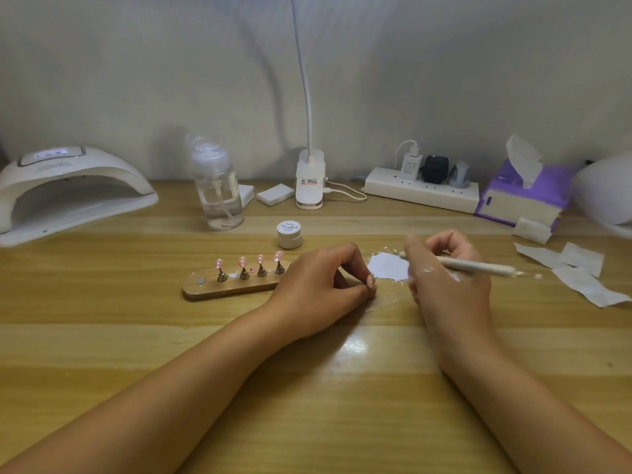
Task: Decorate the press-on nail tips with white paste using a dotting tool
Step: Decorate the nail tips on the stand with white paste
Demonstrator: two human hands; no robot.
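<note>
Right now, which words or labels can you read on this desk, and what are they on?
"Painted": on the lid of the small white jar; finer print around it unreadable.
Lettering on the nail lamp: too blurred.
Label on the pump bottle: unreadable.
Sticker on the desk lamp base: too small.
Print on the white charger: too small.
</note>
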